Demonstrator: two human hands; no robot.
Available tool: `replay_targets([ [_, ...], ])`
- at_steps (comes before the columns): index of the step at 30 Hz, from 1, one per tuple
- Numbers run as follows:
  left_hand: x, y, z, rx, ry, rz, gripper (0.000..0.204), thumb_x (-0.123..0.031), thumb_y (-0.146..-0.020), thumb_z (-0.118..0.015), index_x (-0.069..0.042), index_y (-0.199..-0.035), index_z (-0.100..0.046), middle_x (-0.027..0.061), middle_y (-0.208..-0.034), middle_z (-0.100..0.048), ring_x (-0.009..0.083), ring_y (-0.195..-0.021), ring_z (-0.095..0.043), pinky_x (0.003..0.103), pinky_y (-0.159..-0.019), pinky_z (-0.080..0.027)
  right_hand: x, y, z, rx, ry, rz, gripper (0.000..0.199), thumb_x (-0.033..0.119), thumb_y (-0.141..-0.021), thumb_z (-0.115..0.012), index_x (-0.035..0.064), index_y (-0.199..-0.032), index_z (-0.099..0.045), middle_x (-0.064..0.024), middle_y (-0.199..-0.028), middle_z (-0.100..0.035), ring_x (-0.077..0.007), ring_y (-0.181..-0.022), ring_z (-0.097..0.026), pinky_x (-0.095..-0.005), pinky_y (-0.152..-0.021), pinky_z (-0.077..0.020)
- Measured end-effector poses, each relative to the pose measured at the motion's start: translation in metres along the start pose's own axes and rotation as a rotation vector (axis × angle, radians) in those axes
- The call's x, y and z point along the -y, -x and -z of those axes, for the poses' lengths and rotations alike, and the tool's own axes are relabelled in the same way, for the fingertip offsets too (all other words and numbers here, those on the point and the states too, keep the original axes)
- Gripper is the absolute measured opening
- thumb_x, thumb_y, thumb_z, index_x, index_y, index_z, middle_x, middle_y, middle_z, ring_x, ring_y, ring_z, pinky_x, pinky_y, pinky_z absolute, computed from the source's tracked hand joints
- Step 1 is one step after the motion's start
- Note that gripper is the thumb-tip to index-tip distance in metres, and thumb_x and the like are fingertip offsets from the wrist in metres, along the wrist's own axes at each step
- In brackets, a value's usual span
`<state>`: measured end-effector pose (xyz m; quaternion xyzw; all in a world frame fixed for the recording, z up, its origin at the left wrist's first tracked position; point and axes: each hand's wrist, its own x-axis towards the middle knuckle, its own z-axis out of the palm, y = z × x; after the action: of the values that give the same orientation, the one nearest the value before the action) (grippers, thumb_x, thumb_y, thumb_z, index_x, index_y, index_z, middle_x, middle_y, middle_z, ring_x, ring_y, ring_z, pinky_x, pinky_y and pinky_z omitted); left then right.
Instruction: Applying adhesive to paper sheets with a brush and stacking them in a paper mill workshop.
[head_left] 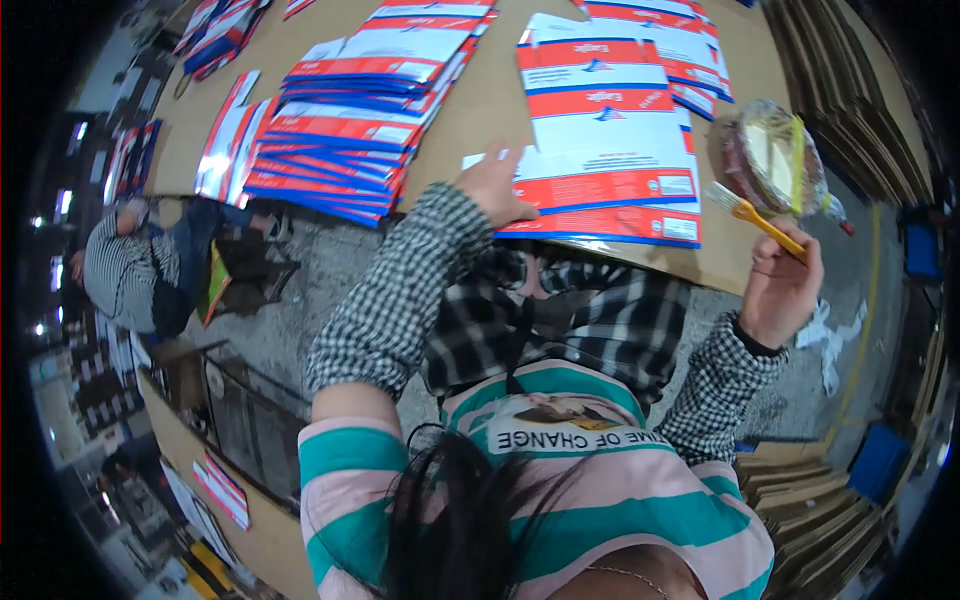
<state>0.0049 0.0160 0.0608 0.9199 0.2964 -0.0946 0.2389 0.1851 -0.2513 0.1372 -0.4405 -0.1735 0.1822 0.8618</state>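
Observation:
My left hand (493, 190) lies with fingers spread at the left edge of a fanned stack of flat printed cartons (610, 150), white with red and blue bands. The nearest cartons of this stack reach the table's front edge. At the right, my right hand (786, 292) is closed around the yellow-orange handle of a flat brush (770, 222). Its pale bristles point up and left, a little right of the cartons and apart from them. Just beyond the brush stands a plastic-wrapped tub (768, 150) of whitish paste, with a yellow strip across its mouth.
A larger overlapping pile of similar cartons (345, 130) covers the table's left part. More cartons (675, 40) lie at the back. Brown cardboard sheets (840, 90) are stacked beyond the right edge. On the left, another person (135, 265) in a striped top sits apart from this table.

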Motion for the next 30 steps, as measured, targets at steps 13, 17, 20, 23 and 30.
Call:
replay_targets([
  [13,0.004,-0.002,-0.006,-0.080,0.174,-0.002,0.090,-0.023,-0.054,-0.081,0.003,-0.125,-0.032,0.0233,-0.117,-0.038,0.0371,-0.109,-0.044,0.038,-0.093,-0.039,-0.002,-0.005,0.012,-0.008,-0.049,0.023,0.031,0.024,-0.092,-0.037,-0.0010,-0.090,-0.055,-0.0181,-0.092,-0.059,-0.0188,-0.067,-0.054,-0.0302,-0.061,-0.0411],
  [17,0.011,0.005,-0.014,-0.148,0.197,-0.044,0.083,-0.021,-0.054,-0.081,0.002,-0.120,-0.037,0.0195,-0.117,-0.038,0.0342,-0.111,-0.044,0.037,-0.093,-0.040,0.001,-0.009,0.013,-0.010,0.007,0.060,0.032,0.025,-0.092,-0.037,-0.0011,-0.089,-0.055,-0.0182,-0.091,-0.059,-0.0193,-0.066,-0.054,-0.0306,-0.060,-0.0420],
  [20,0.009,0.010,-0.015,-0.145,0.251,-0.075,0.077,-0.018,-0.056,-0.080,0.001,-0.118,-0.039,0.0189,-0.116,-0.038,0.0336,-0.109,-0.045,0.036,-0.092,-0.041,0.010,-0.016,0.014,-0.060,0.090,0.100,0.033,0.024,-0.092,-0.037,-0.0040,-0.089,-0.055,-0.0167,-0.088,-0.060,-0.0191,-0.066,-0.055,-0.0308,-0.061,-0.0431],
  [23,0.015,0.003,-0.025,-0.233,0.347,-0.167,0.069,-0.015,-0.058,-0.077,-0.001,-0.115,-0.042,0.0166,-0.108,-0.042,0.0300,-0.101,-0.047,0.035,-0.083,-0.044,0.031,-0.033,0.023,-0.154,0.195,0.135,0.032,0.022,-0.092,-0.037,-0.0053,-0.090,-0.054,-0.0161,-0.086,-0.060,-0.0188,-0.066,-0.056,-0.0305,-0.062,-0.0447],
  [30,0.023,-0.009,-0.049,-0.507,0.556,-0.141,0.032,-0.007,-0.071,-0.066,0.000,-0.100,-0.054,0.0051,-0.079,-0.050,0.0111,-0.063,-0.047,0.023,-0.057,-0.041,0.028,-0.102,0.040,-0.346,0.535,0.231,0.021,0.017,-0.090,-0.046,-0.0019,-0.085,-0.052,-0.0126,-0.078,-0.060,-0.0160,-0.060,-0.059,-0.0252,-0.055,-0.0480],
])
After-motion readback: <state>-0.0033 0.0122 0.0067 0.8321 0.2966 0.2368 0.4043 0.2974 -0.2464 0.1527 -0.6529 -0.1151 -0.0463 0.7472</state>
